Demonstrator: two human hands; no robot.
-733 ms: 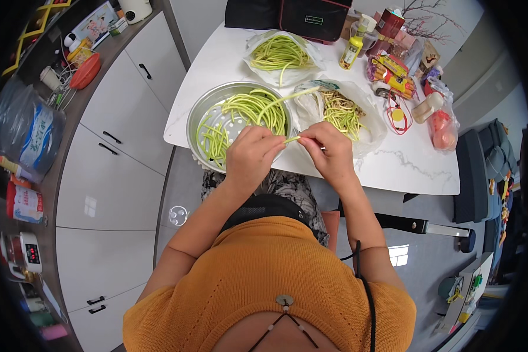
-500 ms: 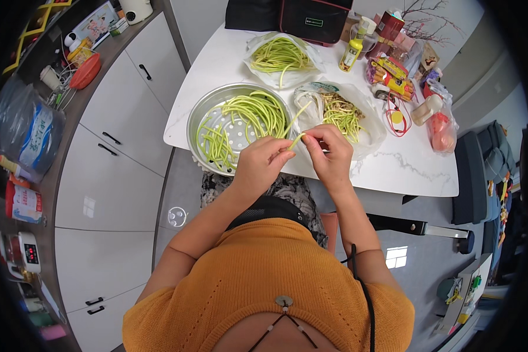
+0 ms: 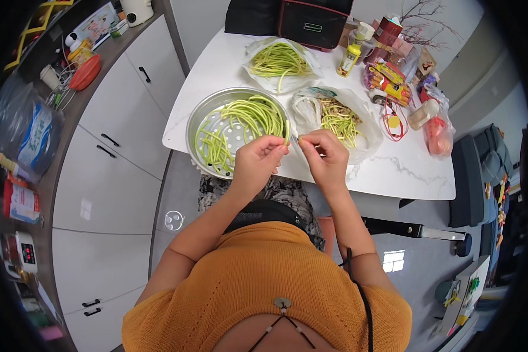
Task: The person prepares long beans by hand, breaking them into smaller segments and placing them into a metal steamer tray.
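Note:
My left hand (image 3: 256, 164) is closed in a pinch on a long green stem (image 3: 287, 130), which looks like a garlic scape and stands up past my fingertips by the basin's rim. Close beside it, my right hand (image 3: 327, 159) pinches a small piece whose kind I cannot make out. A gap separates the two hands. Left of them, a round metal basin (image 3: 189, 130) with a perforated bottom holds whole scapes (image 3: 258, 114) and short cut pieces (image 3: 216, 149). Behind my right hand, an open white plastic bag (image 3: 366, 132) contains short green and brownish trimmings (image 3: 340, 120).
Farther back on the white table (image 3: 416, 176) lies another plastic bag of long scapes (image 3: 281, 58). A yellow bottle (image 3: 349, 58), packaged sausages (image 3: 387, 82), a red lanyard (image 3: 395, 122) and a bag of red fruit (image 3: 437, 135) crowd the right. A black case (image 3: 314, 23) stands behind.
The stem that bridged both hands is now apart: my hands have separated slightly, and the longer stem stands upright in my left fingers.

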